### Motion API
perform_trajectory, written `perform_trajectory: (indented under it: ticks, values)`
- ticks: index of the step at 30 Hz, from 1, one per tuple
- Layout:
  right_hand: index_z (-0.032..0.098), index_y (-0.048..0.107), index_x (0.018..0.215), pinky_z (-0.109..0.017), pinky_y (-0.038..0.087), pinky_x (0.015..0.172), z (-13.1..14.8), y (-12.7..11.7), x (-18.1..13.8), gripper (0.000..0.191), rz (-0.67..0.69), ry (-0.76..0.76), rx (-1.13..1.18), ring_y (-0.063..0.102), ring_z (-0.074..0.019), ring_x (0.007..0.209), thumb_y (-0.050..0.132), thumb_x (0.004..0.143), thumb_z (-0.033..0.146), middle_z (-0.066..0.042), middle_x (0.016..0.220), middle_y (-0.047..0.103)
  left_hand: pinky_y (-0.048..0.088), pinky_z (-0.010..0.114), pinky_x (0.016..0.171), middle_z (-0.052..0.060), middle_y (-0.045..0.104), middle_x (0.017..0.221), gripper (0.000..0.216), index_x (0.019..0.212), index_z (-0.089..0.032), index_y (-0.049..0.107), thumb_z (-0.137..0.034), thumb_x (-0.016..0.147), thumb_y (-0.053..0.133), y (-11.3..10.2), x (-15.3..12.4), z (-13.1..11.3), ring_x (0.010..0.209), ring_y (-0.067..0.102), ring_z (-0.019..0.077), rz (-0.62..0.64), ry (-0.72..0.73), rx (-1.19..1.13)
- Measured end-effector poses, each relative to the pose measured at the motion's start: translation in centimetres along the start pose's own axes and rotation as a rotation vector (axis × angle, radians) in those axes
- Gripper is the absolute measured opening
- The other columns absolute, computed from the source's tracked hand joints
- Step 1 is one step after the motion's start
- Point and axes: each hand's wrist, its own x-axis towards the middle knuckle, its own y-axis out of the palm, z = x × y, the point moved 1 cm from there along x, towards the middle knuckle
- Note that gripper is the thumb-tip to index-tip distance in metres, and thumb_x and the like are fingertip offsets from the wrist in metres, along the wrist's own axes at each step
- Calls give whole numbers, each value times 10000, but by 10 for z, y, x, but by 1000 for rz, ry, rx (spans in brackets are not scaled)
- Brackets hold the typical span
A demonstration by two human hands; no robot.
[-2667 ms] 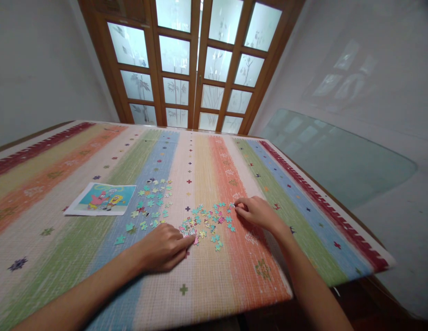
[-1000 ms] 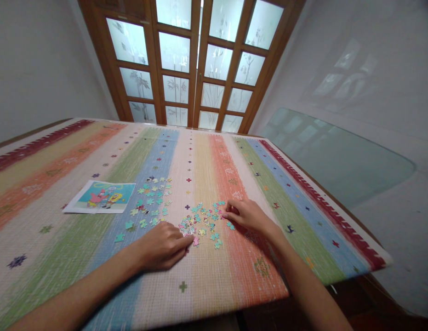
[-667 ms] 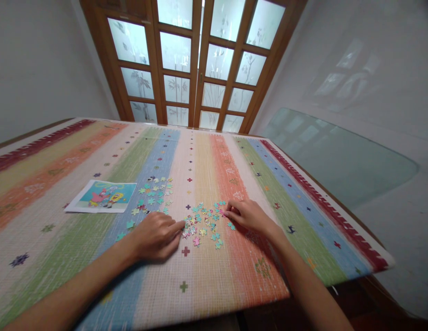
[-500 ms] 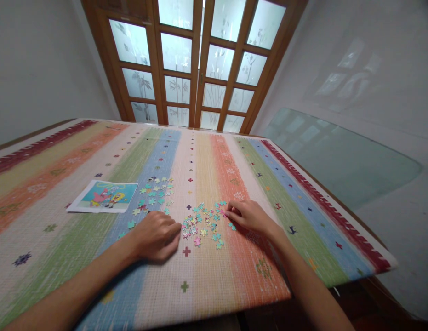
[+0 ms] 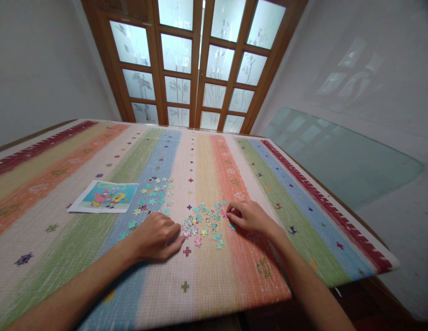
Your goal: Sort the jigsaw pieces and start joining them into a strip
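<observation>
My left hand [image 5: 161, 236] rests on the cloth at the left edge of a loose heap of jigsaw puzzle pieces [image 5: 203, 232]. Its fingers are loosely curled, and the thumb sits apart from the index finger with nothing visible between them. My right hand [image 5: 251, 217] is on the heap's right side, thumb and index finger bent toward each other at a pink puzzle piece [image 5: 223, 213]. A teal piece [image 5: 232, 226] lies just below those fingertips. More pieces, mostly teal and yellow [image 5: 152, 201], are spread out beyond my left hand, which hides some of them.
A printed picture [image 5: 108, 196] of cartoon figures lies flat on the left of the table. The striped tablecloth [image 5: 207, 294] covers the table to its front edge. Wooden doors with frosted panes [image 5: 177, 53] stand behind, and a pale green panel [image 5: 338, 151] is at the right wall.
My left thumb has stretched out to the right, away from the index finger, toward the heap. My right hand has barely moved, still at the pink piece.
</observation>
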Motion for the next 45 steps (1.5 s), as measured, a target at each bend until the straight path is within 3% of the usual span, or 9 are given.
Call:
perform_trajectory:
  ticks: [7, 22, 28, 40, 45]
  values:
    - [211, 774, 1021, -303, 365, 667, 1, 1, 1, 192, 1, 0, -22, 668, -205, 742, 611, 928, 171, -63, 831, 782, 305, 323, 471, 4, 556, 499, 422, 645, -206, 561, -376, 1028, 509, 2, -2, 1, 440, 473, 150, 18, 0, 39]
    - [210, 780, 1037, -296, 334, 657, 0, 3, 0, 261, -5, -28, -36, 637, -189, 723, 598, 875, 115, -51, 816, 769, 337, 331, 480, -4, 577, 528, 359, 731, -208, 566, -307, 1053, 441, 0, 2, -3, 442, 500, 151, 18, 13, 50]
    - [197, 777, 1035, -296, 314, 652, -2, 5, 2, 256, 1, -41, -32, 626, -186, 725, 603, 869, 108, -59, 828, 769, 368, 342, 467, -4, 638, 560, 282, 1093, -158, 650, -281, 1053, 399, 1, 4, -4, 456, 575, 189, 64, 17, 75]
    - [197, 781, 1026, -293, 313, 650, -2, 5, 1, 252, -9, -50, -20, 611, -178, 709, 606, 869, 109, -57, 808, 762, 351, 356, 468, 3, 622, 552, 272, 918, -195, 632, -274, 1039, 401, 2, 3, -5, 446, 565, 186, 112, 8, 55]
    - [200, 782, 1019, -291, 323, 657, -3, 6, 1, 252, -12, -54, -18, 629, -178, 722, 604, 868, 104, -57, 823, 769, 372, 343, 482, 8, 644, 578, 218, 1047, -177, 612, -283, 1025, 423, 4, 2, -4, 470, 579, 191, 130, -22, 51]
